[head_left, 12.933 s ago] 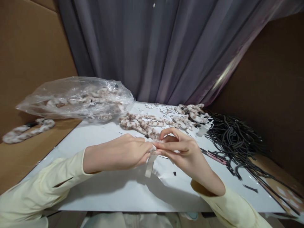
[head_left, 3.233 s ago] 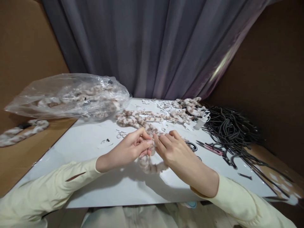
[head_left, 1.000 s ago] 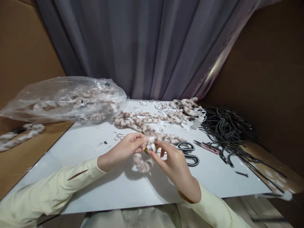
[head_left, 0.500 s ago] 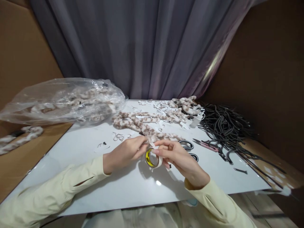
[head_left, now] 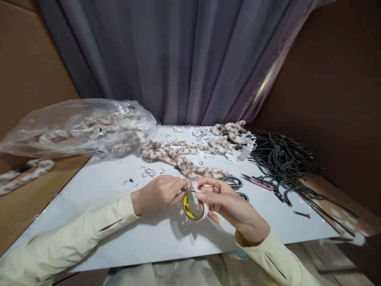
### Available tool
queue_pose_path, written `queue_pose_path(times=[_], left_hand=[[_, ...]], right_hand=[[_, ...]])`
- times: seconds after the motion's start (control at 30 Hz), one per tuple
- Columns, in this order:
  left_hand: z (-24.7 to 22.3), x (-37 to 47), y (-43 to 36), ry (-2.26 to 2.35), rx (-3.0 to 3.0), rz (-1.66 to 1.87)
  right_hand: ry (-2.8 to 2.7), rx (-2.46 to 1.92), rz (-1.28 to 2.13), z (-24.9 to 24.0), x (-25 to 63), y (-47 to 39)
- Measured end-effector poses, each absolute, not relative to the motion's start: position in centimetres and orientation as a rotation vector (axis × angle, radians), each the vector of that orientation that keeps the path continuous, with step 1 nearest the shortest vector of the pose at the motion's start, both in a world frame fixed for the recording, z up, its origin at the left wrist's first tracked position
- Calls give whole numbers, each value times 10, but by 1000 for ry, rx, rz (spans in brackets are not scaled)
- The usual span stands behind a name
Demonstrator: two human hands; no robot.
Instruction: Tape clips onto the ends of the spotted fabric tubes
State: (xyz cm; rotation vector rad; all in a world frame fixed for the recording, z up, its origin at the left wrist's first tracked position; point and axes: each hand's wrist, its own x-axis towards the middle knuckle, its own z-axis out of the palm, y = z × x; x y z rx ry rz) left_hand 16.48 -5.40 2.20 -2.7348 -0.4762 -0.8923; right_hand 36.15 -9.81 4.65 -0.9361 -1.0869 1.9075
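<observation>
**A:** Your right hand [head_left: 230,202] is closed round the tape roll [head_left: 195,205], holding it on edge just above the white board [head_left: 149,242], a finger across its top. Your left hand [head_left: 159,192] is pinched at the roll's upper rim, where the loose end of the tape seems to sit. I can't see the end itself; your fingertips hide it.

**B:** So how do I peel it cleanly?

**A:** I'd keep the right hand firm on the roll so it can't spin. Catch the end with your left thumbnail and draw it straight off along the roll's edge, not sideways, or it will likely split or fold onto itself.

**B:** And the fuzzy strip?

**A:** The spotted plush strip [head_left: 190,169] lies on the board just beyond your fingers, close to touching them. Fluff sticks to tape, so lift the roll a little away from it before you pull.

**B:** Anything else nearby to mind?

**A:** The scissors [head_left: 235,182] lie just to the right of your right hand, handles toward you, within easy reach. The black bands [head_left: 285,159] are heaped well apart on the right, and the plastic bag [head_left: 80,125] sits far left.
</observation>
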Motion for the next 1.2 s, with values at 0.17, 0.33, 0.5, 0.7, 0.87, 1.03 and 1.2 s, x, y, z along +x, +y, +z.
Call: queue_pose_path(times=[0.17,0.33,0.5,0.7,0.87,1.03,1.2], left_hand=[[23,163,-55,-346,-2672,-848],[25,163,-54,-299,-2618,-833],[29,167,-58,-424,-2694,-982],[32,169,-67,-612,-2902,-1126],[32,169,-69,-731,-2989,-1170],[36,166,-66,-789,-3194,-1030],[37,166,-63,-760,-3234,-1038]], right_hand=[[-1098,-896,1943,53,363,-98],[-1095,-874,1978,50,365,-102],[-1041,-907,2011,43,358,-106],[-1096,-925,1877,33,349,-108],[-1193,-1043,1701,30,349,-108],[-1240,-1089,1648,34,352,-106],[-1271,-1129,1584,38,356,-104]])
